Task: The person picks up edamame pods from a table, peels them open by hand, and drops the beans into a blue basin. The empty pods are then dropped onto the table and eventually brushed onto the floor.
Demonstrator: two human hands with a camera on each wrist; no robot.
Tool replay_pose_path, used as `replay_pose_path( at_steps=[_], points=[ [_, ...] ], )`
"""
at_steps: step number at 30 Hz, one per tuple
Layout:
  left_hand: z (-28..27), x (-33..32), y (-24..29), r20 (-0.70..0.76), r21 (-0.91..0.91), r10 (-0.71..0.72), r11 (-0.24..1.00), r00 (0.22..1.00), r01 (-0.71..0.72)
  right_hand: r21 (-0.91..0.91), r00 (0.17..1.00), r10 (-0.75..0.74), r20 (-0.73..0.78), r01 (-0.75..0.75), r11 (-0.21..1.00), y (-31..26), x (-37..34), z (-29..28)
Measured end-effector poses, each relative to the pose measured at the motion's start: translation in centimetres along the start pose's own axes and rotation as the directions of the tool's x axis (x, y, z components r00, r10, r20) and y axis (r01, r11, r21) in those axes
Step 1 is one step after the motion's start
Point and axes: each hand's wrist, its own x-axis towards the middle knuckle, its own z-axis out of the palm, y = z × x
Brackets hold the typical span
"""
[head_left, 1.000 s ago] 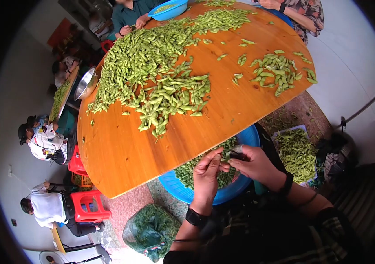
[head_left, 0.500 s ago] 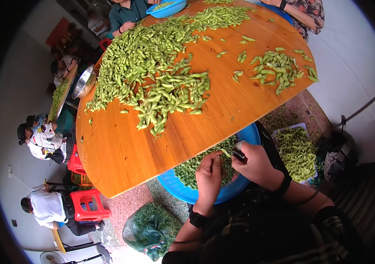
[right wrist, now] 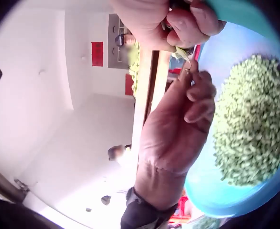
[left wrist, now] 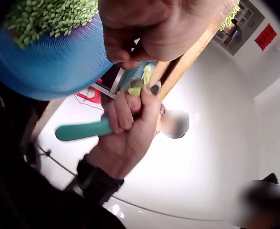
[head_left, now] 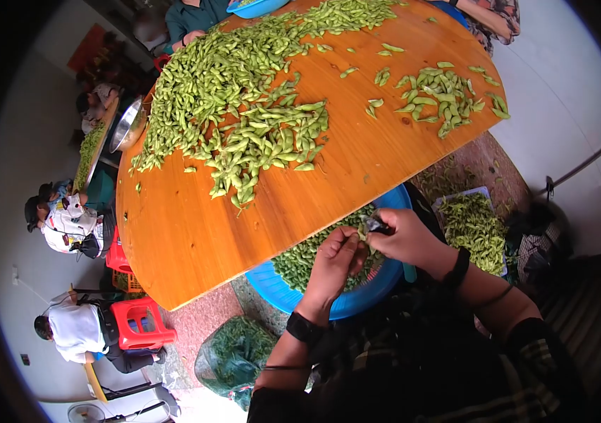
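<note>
My left hand (head_left: 333, 266) and right hand (head_left: 409, 240) meet over the blue basin (head_left: 264, 287), just past the table edge. Between their fingertips is a pale green edamame pod (right wrist: 182, 53), pinched by the left thumb and fingers. The right hand grips a tool with a teal handle (left wrist: 82, 130); the handle sticks out below the little-finger side. A dark working end (head_left: 378, 225) shows by the right thumb, at the pod; its exact kind is hidden by the fingers. Shelled green beans (right wrist: 254, 124) heap in the basin beneath.
Piled edamame pods (head_left: 223, 92) cover much of the wooden table (head_left: 357, 155), with a smaller group (head_left: 441, 99) at right. A tray of pods (head_left: 473, 233) stands on the floor at right, a green mesh bag (head_left: 237, 356) at lower left. People sit around the room.
The head view has shifted slightly, so the table sits further up and left. The hands stay together over the basin; the left fingers, more spread before, now curl at the pod beside the tool.
</note>
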Motion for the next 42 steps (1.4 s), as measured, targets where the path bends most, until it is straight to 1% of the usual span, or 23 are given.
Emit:
replay_pose_path(
  at_steps=[2, 3, 4, 5, 6, 8, 9, 13, 17, 21, 23, 24, 26, 27, 29, 30, 32, 33, 36, 38, 40, 41, 42],
  points=[
    [-1.3, 1.5, -1.8, -0.019, 0.009, -0.029, 1.000, 0.999, 0.029, 0.009, 0.995, 0.050, -0.084, -0.049, 0.999, 0.4, -0.3, -1.8],
    [-2.6, 2.4, -3.2, 0.016, 0.486, 0.242, 0.846, 0.970, -0.219, -0.056, 0.977, 0.004, -0.213, -0.016, 0.998, 0.9, -0.6, -3.1],
    [-4.0, 3.4, -4.7, 0.174, 0.819, 0.448, 0.428, 0.877, -0.381, -0.237, 0.929, -0.143, -0.342, 0.061, 0.969, 3.4, -0.8, -4.8],
    [-5.4, 4.0, -6.5, 0.156, 0.929, 0.457, 0.234, 0.876, -0.287, -0.377, 0.903, -0.243, -0.354, 0.100, 0.921, 4.2, -1.4, -7.0],
    [-5.7, 4.4, -7.0, 0.156, 0.929, 0.456, 0.234, 0.876, -0.287, -0.390, 0.898, -0.203, -0.391, 0.038, 0.920, 4.9, -2.4, -9.0],
    [-6.1, 5.0, -7.9, -0.052, 0.949, 0.036, 0.312, 0.998, 0.039, -0.634, 0.889, -0.192, -0.415, -0.131, 0.762, 8.9, -4.4, -13.0],
    [-6.4, 5.7, -8.8, -0.043, 0.965, -0.051, 0.258, 0.998, 0.055, -0.692, 0.875, -0.173, -0.452, -0.221, 0.687, 10.1, -5.8, -14.1],
    [-4.8, 8.0, -10.1, -0.101, 0.991, -0.109, 0.073, 0.989, 0.109, -0.716, 0.863, -0.139, -0.485, -0.301, 0.630, 12.6, -10.4, -15.4],
    [-3.9, 9.7, -11.3, -0.222, 0.974, -0.159, 0.002, 0.962, 0.225, -0.584, 0.845, 0.043, -0.534, -0.405, 0.703, 14.5, -12.9, -15.1],
    [-4.6, 9.9, -12.0, -0.201, 0.978, -0.164, 0.030, 0.966, 0.208, -0.570, 0.843, 0.075, -0.532, -0.422, 0.705, 15.5, -14.2, -14.7],
    [-8.0, 10.4, -13.4, -0.107, 0.975, -0.097, 0.186, 0.989, 0.124, -0.579, 0.844, 0.078, -0.531, -0.429, 0.693, 15.3, -14.0, -14.7],
    [-8.2, 10.1, -12.0, -0.108, 0.975, -0.099, 0.183, 0.989, 0.125, -0.576, 0.843, 0.080, -0.532, -0.429, 0.696, 15.0, -13.9, -14.7],
    [-7.1, 8.8, -7.9, -0.264, 0.731, -0.363, 0.529, 0.894, 0.430, -0.606, 0.851, 0.020, -0.524, -0.390, 0.693, 14.3, -13.3, -14.5],
    [-6.8, 8.0, -6.8, -0.266, 0.730, -0.361, 0.530, 0.894, 0.431, -0.607, 0.853, 0.019, -0.522, -0.387, 0.694, 13.8, -12.6, -14.1],
    [-6.3, 6.2, -5.3, -0.174, 0.296, -0.408, 0.847, 0.896, 0.443, -0.508, 0.878, -0.079, -0.472, -0.198, 0.839, 11.9, -10.5, -12.5],
    [-5.7, 5.4, -4.8, -0.175, 0.297, -0.404, 0.848, 0.898, 0.439, -0.481, 0.906, -0.097, -0.412, -0.126, 0.868, 10.1, -9.2, -11.4],
    [-3.9, 4.0, -3.7, -0.045, -0.019, -0.338, 0.941, 0.940, 0.338, -0.312, 0.950, -0.090, -0.298, -0.007, 0.950, 5.5, -6.8, -8.5],
    [-2.4, 3.4, -2.5, -0.039, -0.024, -0.340, 0.940, 0.939, 0.340, -0.208, 0.967, -0.117, -0.228, 0.069, 0.976, 4.9, -5.5, -7.0],
    [0.7, 2.1, -0.4, 0.032, -0.051, -0.282, 0.958, 0.959, 0.283, -0.099, 0.994, -0.084, -0.066, 0.077, 0.992, 1.3, -3.3, -3.4],
    [1.5, 1.7, 0.7, 0.130, 0.006, -0.278, 0.960, 0.952, 0.279, -0.316, 0.995, -0.083, 0.051, 0.095, 0.944, 0.9, -2.3, -2.7],
    [2.1, 0.9, 3.0, 0.137, 0.313, -0.302, 0.917, 0.943, 0.248, -0.311, 0.982, -0.187, 0.033, 0.188, 0.932, 1.1, -2.6, -2.9],
    [2.9, 0.0, 4.4, 0.111, 0.578, -0.238, 0.806, 0.965, 0.132, -0.300, 0.964, -0.267, 0.006, 0.257, 0.919, 1.4, -2.8, -3.2],
    [3.5, -0.5, 5.1, 0.170, 0.738, -0.062, 0.669, 0.983, -0.086, -0.296, 0.960, -0.272, -0.061, 0.243, 0.924, 1.4, -3.4, -3.8]
  ],
)
